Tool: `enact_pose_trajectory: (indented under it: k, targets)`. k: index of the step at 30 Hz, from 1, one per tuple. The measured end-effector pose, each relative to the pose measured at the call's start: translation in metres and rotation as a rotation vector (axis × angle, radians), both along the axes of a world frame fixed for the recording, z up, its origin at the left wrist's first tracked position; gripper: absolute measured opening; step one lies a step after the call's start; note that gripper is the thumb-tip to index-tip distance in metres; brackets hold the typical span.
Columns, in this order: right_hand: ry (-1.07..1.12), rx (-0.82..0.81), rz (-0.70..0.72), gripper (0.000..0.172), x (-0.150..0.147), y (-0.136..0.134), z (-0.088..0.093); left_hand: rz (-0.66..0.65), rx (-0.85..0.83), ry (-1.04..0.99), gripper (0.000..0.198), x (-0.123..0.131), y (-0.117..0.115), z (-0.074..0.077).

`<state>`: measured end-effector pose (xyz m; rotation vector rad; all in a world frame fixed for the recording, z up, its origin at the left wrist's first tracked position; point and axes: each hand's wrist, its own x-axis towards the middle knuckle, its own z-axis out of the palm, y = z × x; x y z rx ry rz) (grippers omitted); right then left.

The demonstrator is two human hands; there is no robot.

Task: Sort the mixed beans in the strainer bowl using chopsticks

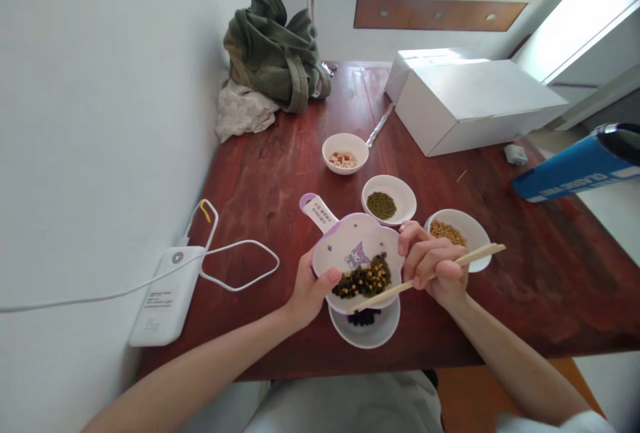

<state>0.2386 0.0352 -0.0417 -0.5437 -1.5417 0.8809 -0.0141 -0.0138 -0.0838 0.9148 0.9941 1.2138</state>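
One camera sits on the person's head; it faces forward and downward over the table (273,179), the left hand (310,291) and right hand (434,265) being near, the drawers (417,14) far.

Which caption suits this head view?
Left hand holds a cartoon-printed bowl of mixed beans; right hand holds wooden chopsticks.

Strong light from the upper right whitens the rectangular white cardboard box (493,89) and glares on the glossy red-brown wooden table (280,173), with wide-angle stretching of the blue, white-lettered cylindrical object (575,166) at the edge.
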Motion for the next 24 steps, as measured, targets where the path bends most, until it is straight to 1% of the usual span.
enact_pose_trajectory:
  k: [4,7,9,12,17,20,24]
  targets:
    - [0.028,-0.015,-0.039,0.075,-0.001,0.002,0.001,0.016,-0.029,-0.013,0.085,0.000,0.001,0.000]
    - [-0.033,0.021,-0.078,0.074,-0.001,0.001,-0.001,0.017,-0.044,-0.029,0.086,0.000,0.001,0.000]
    - [-0.095,0.064,-0.069,0.071,-0.001,-0.001,-0.001,0.016,-0.052,-0.044,0.086,0.000,0.000,0.001]
    - [-0.160,0.132,-0.043,0.067,0.002,-0.004,0.004,0.013,-0.052,-0.075,0.088,0.001,-0.003,0.003]
    - [-0.213,0.146,-0.094,0.066,0.010,-0.007,0.012,-0.001,-0.104,-0.118,0.091,0.001,-0.005,0.010]
    - [-0.239,0.151,-0.084,0.064,0.010,-0.009,0.012,-0.013,-0.118,-0.120,0.095,-0.001,-0.007,0.007]
    - [-0.210,0.148,-0.059,0.063,0.008,-0.010,0.010,0.015,-0.118,-0.070,0.092,-0.004,-0.010,-0.005]
